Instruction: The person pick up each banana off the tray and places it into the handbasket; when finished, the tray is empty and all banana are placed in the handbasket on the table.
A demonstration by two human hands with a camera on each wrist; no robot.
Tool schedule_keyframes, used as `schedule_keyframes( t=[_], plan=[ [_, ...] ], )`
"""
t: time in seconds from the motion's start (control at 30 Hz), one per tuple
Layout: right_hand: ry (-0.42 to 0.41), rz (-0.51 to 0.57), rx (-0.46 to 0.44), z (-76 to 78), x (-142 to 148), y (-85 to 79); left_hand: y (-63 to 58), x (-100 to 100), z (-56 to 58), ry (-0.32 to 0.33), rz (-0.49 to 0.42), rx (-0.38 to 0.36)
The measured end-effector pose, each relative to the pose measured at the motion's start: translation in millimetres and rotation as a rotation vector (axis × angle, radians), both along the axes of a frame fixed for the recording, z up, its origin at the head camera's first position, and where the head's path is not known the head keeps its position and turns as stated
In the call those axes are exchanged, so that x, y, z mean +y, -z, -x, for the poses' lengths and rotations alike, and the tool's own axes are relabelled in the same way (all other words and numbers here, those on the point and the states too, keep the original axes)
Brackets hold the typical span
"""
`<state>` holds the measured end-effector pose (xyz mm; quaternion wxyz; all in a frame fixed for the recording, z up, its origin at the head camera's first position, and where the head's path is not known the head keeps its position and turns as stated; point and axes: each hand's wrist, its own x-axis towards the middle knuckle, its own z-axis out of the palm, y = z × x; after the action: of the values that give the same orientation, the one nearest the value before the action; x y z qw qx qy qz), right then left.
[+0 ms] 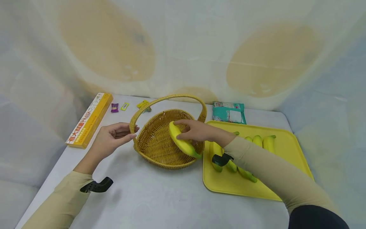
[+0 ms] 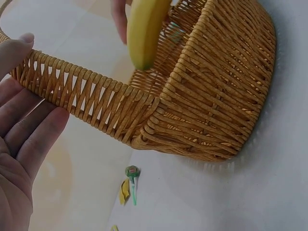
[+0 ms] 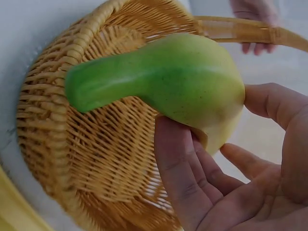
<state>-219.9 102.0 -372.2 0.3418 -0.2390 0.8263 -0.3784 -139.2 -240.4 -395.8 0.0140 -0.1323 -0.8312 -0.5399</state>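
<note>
A banana (image 1: 183, 142), yellow with a green stem end, is pinched between the thumb and fingers of my right hand (image 1: 195, 129). It hangs over the opening of a round wicker basket (image 1: 160, 159), its green end near the right rim. The basket's interior weave shows bare in the head view. My left hand (image 1: 110, 140) pinches the left side of the tall arched handle (image 2: 96, 96), thumb on one face and fingers on the other. In the right wrist view the banana's green end (image 3: 110, 79) points toward the rim.
To the right a yellow tray (image 1: 288, 149) bears several bananas (image 1: 268, 143), partly behind my right forearm. A teal packet (image 1: 228, 113) lies behind the tray. At the left are a pasta box (image 1: 90, 121) and small wrapped candies (image 1: 114, 107); a green lollipop (image 2: 132, 172) lies behind the basket.
</note>
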Motion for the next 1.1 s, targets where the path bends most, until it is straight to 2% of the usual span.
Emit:
schedule_keyframes(
  t=[0.17,0.33,0.57,0.8,1.1],
  plan=[
    [0.009,-0.039,-0.022,10.9,-28,15.3,1.3,-1,0.3,0.001,-0.005,0.004],
    [-0.014,-0.081,-0.024,13.7,-53,24.2,2.0,-1,1.0,0.008,-0.025,0.000],
    [-0.031,-0.132,-0.023,8.7,-81,38.8,2.8,0,0.6,0.016,-0.037,-0.004],
    [-0.008,-0.140,-0.074,-2.1,-101,52.0,1.4,0,1.4,-0.003,0.005,-0.001],
    [-0.090,-0.237,0.044,-4.2,-109,53.7,1.6,-1,1.0,-0.012,0.013,-0.001]
  ],
)
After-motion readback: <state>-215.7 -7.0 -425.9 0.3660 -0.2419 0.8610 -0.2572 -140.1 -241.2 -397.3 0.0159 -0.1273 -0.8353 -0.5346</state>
